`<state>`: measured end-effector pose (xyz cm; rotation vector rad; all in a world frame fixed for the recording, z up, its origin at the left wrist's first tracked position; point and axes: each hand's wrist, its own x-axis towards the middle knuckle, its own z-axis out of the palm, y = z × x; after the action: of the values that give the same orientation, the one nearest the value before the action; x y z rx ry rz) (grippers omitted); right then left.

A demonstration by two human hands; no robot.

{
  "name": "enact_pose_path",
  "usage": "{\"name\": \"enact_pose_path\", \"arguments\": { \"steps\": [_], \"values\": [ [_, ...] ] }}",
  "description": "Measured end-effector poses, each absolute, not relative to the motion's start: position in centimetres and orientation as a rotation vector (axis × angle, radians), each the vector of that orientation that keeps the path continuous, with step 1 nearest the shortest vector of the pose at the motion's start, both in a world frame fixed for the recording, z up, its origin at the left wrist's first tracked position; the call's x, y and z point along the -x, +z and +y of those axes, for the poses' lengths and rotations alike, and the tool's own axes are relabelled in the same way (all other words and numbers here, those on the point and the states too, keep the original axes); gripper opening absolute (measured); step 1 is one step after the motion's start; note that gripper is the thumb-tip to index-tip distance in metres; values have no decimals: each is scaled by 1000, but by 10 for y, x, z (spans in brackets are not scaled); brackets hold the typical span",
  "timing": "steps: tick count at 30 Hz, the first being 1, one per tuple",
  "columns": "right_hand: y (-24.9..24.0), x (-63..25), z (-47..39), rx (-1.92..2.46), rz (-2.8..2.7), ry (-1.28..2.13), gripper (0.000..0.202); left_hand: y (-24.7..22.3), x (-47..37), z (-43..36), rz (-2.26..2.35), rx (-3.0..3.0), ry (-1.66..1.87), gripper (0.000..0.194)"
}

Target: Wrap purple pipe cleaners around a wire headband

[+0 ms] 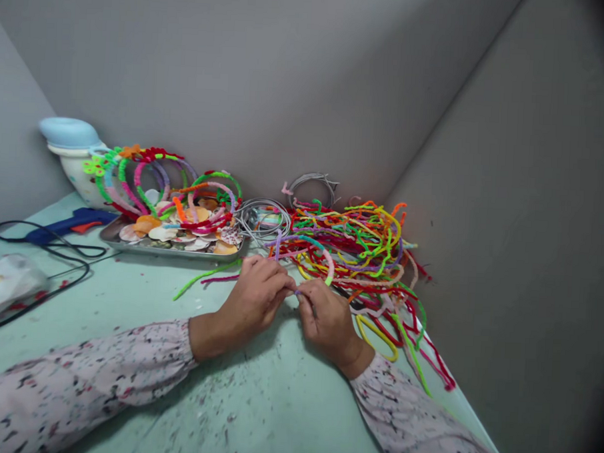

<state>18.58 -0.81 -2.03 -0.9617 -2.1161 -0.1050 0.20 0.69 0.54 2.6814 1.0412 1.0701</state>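
Observation:
Both hands meet above the table, fingertips pinched almost together. A hoop wrapped in pipe cleaner (325, 256), with teal, pale pink and green bands, arcs up behind them. My left hand (260, 293) is closed, and a purple pipe cleaner end (278, 244) stands up just beyond its knuckles. My right hand (325, 318) is closed around the hoop's right side, below the green band. A small purple bit (298, 292) shows between the two sets of fingertips. The fingers hide the rest of the hoop's lower part.
Behind my right hand lies a tangled heap of colourful pipe cleaners (351, 239), spilling to the table's right edge. Wire coils (265, 215) sit beside it. A metal tray (171, 250) holds shells and finished hoops. Left are a blue glue gun (56, 228), its black cord, and a blue-lidded container (81, 170).

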Motion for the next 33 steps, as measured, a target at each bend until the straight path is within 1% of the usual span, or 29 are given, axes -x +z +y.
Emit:
{"name": "enact_pose_path", "arguments": {
  "steps": [33],
  "values": [
    [-21, -186, -8, 953, -2123, -126, 14, 4, -1, 9, 1023, -2720, 1089, 15]
  ]
}}
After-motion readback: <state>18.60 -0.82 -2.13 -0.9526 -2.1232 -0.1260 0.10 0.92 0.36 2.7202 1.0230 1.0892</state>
